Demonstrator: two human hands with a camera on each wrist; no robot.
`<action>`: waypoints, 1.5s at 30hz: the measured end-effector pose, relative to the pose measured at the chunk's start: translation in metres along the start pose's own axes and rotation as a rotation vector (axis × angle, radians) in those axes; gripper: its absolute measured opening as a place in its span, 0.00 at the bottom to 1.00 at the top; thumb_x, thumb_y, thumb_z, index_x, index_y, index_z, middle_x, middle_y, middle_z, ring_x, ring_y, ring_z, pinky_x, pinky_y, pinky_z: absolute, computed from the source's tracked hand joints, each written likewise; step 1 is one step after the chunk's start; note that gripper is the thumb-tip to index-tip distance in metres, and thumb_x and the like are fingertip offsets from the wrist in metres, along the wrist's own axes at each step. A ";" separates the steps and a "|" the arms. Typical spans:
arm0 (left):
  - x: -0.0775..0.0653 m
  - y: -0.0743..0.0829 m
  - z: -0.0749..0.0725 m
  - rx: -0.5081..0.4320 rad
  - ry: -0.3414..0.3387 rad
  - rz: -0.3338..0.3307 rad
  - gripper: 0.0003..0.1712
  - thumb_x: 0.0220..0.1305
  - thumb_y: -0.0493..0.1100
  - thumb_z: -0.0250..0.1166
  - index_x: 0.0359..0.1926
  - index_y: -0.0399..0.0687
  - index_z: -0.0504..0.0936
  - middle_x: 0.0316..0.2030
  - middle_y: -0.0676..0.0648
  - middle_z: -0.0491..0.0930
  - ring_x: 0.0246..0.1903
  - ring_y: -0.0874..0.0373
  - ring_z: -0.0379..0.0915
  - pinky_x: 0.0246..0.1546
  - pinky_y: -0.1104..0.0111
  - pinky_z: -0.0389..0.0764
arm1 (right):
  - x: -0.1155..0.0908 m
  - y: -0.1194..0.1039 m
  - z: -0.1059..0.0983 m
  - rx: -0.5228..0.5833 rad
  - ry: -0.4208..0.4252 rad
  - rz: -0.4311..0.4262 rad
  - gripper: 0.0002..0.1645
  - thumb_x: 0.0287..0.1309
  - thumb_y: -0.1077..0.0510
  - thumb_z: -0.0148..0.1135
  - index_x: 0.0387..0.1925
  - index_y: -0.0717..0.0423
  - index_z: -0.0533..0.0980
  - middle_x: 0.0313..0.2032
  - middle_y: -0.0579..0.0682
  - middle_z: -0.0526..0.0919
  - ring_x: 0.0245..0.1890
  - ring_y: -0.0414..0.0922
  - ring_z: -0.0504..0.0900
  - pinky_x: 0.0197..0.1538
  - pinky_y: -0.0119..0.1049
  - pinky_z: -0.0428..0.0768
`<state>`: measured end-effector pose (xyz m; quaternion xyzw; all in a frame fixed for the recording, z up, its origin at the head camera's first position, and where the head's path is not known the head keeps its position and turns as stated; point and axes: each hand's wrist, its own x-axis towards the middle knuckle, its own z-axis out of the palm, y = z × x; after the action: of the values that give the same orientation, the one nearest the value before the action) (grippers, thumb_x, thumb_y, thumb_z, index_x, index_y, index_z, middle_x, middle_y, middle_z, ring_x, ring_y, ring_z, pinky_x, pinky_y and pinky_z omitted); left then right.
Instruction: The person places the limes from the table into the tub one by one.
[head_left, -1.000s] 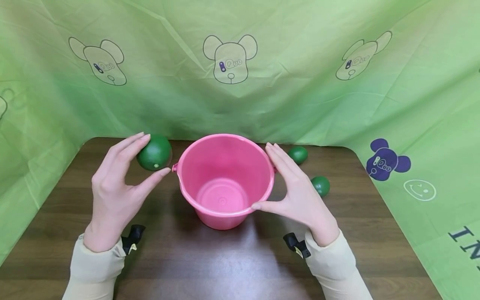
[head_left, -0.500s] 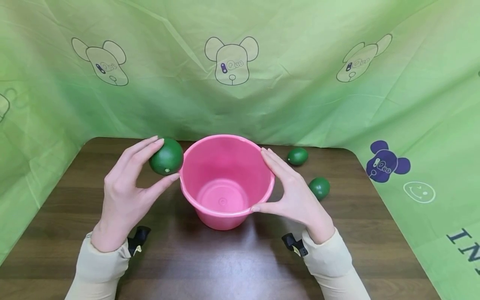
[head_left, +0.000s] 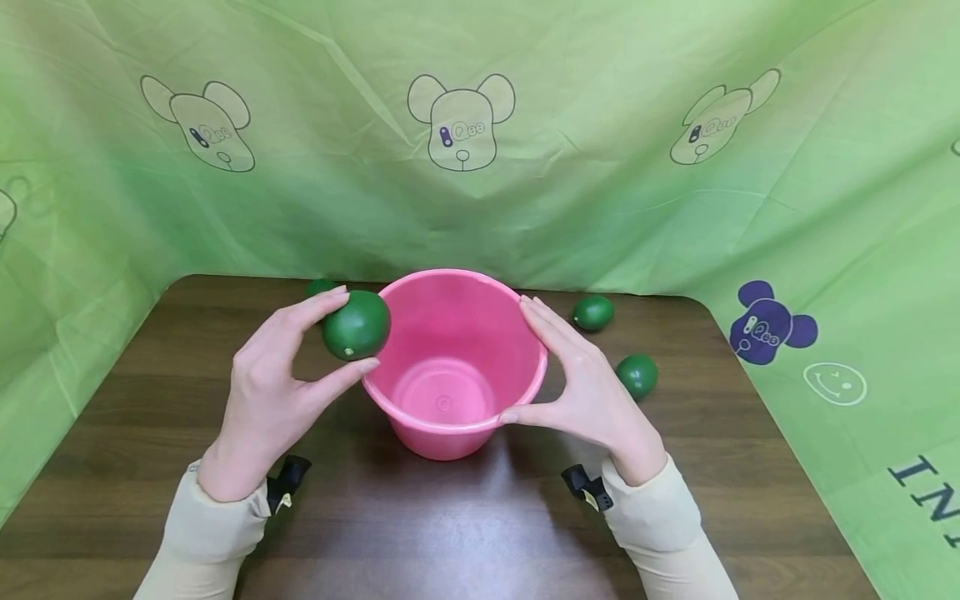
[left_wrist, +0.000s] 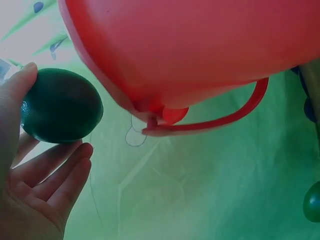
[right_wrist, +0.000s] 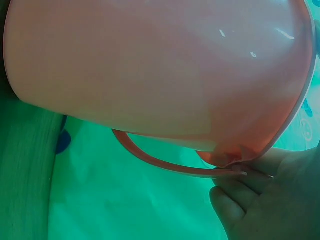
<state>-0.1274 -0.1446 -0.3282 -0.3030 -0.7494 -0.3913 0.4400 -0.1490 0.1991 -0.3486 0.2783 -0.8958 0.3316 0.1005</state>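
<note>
My left hand [head_left: 266,404] pinches a smooth dark green lime [head_left: 357,325] between thumb and fingertips, its pale stem end facing me. In the head view the lime overlaps the left rim of a pink plastic bucket [head_left: 442,442]. The left wrist view shows the lime [left_wrist: 62,106] beside the bucket's outer wall, raised off the table. My right hand [head_left: 600,396] grips the bucket's right rim, thumb at the near side and fingers along the far side. Its fingers meet the rim by the joint of the pink handle [right_wrist: 165,165], which hangs down. The bucket stands upright with its bare bottom showing.
Two more limes lie right of the bucket, a far lime [head_left: 594,312] and a nearer lime [head_left: 637,377] beside my right hand. Another lime [head_left: 321,287] peeks out at the back left behind my left fingers. A green printed cloth [head_left: 465,217] hangs behind the wooden table [head_left: 450,542].
My left hand has carried the lime rightward and slightly nearer, from left of the bucket to over its left rim. The back-left lime has come into sight. My right hand stays on the rim.
</note>
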 end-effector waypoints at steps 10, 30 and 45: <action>-0.008 -0.004 0.009 -0.054 -0.095 -0.019 0.39 0.61 0.63 0.72 0.59 0.35 0.80 0.53 0.44 0.83 0.50 0.51 0.79 0.58 0.68 0.74 | 0.000 0.000 0.000 0.003 -0.001 0.010 0.73 0.34 0.30 0.83 0.80 0.41 0.57 0.77 0.38 0.57 0.76 0.39 0.51 0.69 0.53 0.66; -0.013 -0.004 0.016 -0.128 -0.215 -0.042 0.39 0.63 0.65 0.67 0.59 0.37 0.80 0.52 0.46 0.83 0.49 0.54 0.80 0.55 0.70 0.76 | 0.000 -0.002 -0.001 0.009 -0.005 0.017 0.73 0.34 0.30 0.83 0.79 0.41 0.57 0.77 0.36 0.56 0.76 0.39 0.51 0.69 0.53 0.65; -0.017 -0.004 0.021 -0.157 -0.318 -0.075 0.36 0.64 0.64 0.68 0.61 0.42 0.81 0.55 0.48 0.82 0.52 0.54 0.78 0.55 0.74 0.74 | 0.000 -0.001 -0.001 0.014 -0.006 0.005 0.73 0.34 0.30 0.83 0.79 0.43 0.58 0.77 0.40 0.57 0.76 0.40 0.52 0.70 0.53 0.65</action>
<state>-0.1323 -0.1309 -0.3517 -0.3663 -0.7874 -0.4117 0.2762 -0.1486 0.1994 -0.3472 0.2778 -0.8944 0.3375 0.0951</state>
